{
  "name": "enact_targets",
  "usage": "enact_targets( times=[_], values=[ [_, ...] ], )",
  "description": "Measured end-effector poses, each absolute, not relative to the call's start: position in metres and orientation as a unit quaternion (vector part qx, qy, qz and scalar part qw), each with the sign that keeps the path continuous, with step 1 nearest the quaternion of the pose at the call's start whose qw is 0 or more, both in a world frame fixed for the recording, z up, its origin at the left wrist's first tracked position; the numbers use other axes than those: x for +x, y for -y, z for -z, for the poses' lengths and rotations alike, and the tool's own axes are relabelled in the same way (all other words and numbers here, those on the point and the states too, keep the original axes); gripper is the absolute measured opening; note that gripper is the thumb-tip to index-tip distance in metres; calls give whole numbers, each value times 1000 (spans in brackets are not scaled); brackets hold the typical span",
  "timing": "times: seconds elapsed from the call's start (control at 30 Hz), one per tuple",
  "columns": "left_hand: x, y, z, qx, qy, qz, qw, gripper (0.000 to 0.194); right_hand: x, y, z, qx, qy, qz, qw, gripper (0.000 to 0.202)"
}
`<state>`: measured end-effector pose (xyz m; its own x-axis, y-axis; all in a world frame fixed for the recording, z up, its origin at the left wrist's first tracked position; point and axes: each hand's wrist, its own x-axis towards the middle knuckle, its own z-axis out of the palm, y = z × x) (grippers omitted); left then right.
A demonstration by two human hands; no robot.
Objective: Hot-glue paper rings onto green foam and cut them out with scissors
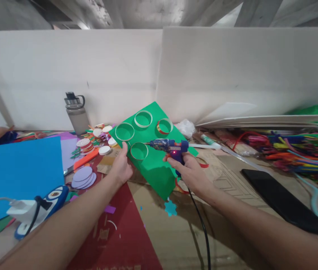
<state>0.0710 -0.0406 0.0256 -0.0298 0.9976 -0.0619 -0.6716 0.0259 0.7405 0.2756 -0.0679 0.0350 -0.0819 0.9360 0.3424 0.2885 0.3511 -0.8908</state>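
My left hand (123, 167) grips the near left edge of a green sheet (159, 168), thumb on top, and holds it tilted above the table. Several paper rings stand on the sheet: a left ring (124, 123), an upper ring (143, 111), a right ring (164, 119) with red on it, and a lower ring (139, 143). In my right hand (192, 169) is a blue hot glue gun (170, 145), its red light lit and a glue stick (204, 146) poking out the back. Its nozzle points left, by the lower ring's right rim.
A grey water bottle (77, 114) stands at the back left. Left lie a blue sheet (18, 168), lilac discs (83, 177), an orange cutter (85, 159) and a power strip (50, 202). Right are a black phone (282, 198) and pipe cleaners (302, 150). The gun's cord (202, 221) runs nearward.
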Motion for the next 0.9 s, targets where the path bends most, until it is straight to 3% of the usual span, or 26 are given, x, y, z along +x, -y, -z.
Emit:
enact_targets(
  times=[0.37, 0.47, 0.53, 0.6, 0.7, 0.73, 0.9],
  values=[
    [81, 42, -11, 260, -374, -657, 601, 38, 273, 68, -33, -491, 626, -361, 486, 30],
    [75, 46, -11, 309, -453, -576, 607, 44, 273, 65, -28, -490, 606, -395, 487, 29],
    [61, 46, -15, 356, -560, -455, 594, 53, 274, 63, -26, -475, 601, -413, 493, 29],
    [43, 42, -22, 423, -670, -340, 506, 55, 275, 61, -23, -460, 599, -426, 498, 30],
    [20, 35, -34, 460, -703, -286, 460, 44, 277, 59, -22, -452, 598, -433, 500, 32],
    [17, 33, -38, 511, -714, -266, 397, 46, 278, 59, -23, -450, 598, -434, 501, 31],
    [35, 38, -46, 741, -586, -302, 125, 38, 281, 58, -29, -455, 576, -437, 519, 27]
  ],
)
